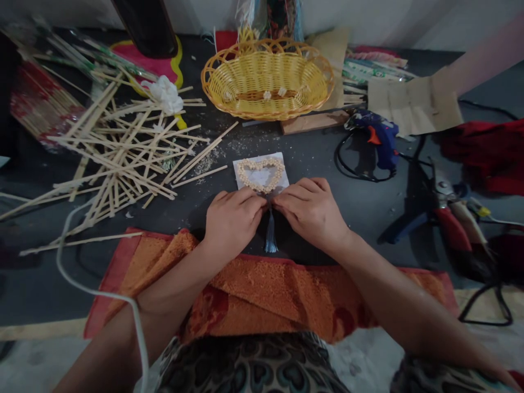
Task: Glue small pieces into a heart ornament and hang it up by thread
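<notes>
A heart-shaped outline of small pale pieces (243,173) lies on a white square of paper (279,158) at the middle of the table. Just below the heart's tip hangs a blue tassel (271,237), pointing toward me. My left hand (235,218) and my right hand (313,213) meet at the tassel's top, one from each side. Both have their fingertips pinched there, over the paper's near edge. The tassel's upper end is hidden between the fingers, so which hand grips it more is unclear.
Loose wooden sticks (123,158) are piled at the left. Behind the heart stands a yellow woven basket (268,71). On the right are a blue glue gun (385,139) and red-handled pliers (452,229). An orange towel (266,295) lies along the front edge; a white cable (102,292) crosses the left.
</notes>
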Available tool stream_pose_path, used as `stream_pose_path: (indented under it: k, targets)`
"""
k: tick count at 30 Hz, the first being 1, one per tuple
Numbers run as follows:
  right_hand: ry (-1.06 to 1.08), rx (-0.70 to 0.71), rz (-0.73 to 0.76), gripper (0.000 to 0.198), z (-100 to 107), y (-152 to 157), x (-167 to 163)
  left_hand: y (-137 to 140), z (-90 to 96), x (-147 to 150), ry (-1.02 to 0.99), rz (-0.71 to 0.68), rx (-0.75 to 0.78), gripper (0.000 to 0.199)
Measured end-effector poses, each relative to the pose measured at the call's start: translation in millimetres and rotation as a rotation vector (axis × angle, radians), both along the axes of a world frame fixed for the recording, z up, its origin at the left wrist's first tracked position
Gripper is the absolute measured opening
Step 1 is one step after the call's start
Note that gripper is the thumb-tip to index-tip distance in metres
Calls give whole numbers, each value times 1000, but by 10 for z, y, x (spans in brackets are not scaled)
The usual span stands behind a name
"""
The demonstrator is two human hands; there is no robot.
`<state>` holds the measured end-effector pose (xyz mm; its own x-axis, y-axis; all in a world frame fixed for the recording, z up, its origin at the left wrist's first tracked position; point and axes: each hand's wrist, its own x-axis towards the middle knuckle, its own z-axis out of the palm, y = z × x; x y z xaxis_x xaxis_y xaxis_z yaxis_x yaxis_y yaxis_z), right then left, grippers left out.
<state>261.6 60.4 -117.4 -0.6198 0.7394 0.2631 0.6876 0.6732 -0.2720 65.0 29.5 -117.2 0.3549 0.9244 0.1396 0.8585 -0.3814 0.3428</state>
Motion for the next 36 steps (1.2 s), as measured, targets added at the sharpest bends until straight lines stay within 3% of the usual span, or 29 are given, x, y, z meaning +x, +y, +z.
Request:
stream_pose_path:
  k: [36]
  targets:
    - [-23,-13,-16,21,38,0,-14,-2,-1,19,-9,-4,7,22]
